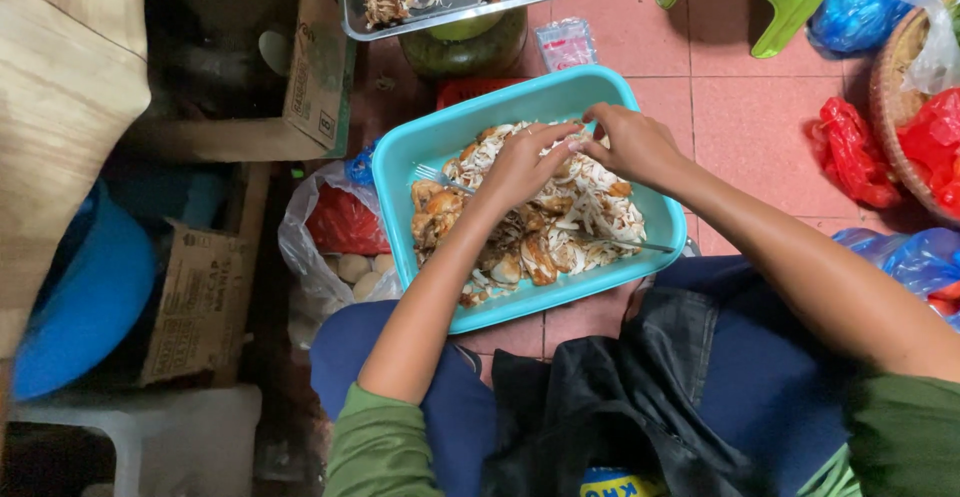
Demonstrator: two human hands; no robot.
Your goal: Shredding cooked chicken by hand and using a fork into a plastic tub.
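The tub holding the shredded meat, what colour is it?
Turquoise: the tub shows best in the head view.

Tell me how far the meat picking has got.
Done: the teal tub holds a heap of shredded meat, and the metal tray holds stripped bones. In hand: left hand and right hand pinch one piece together. Left: brown unshredded chunks in the tub.
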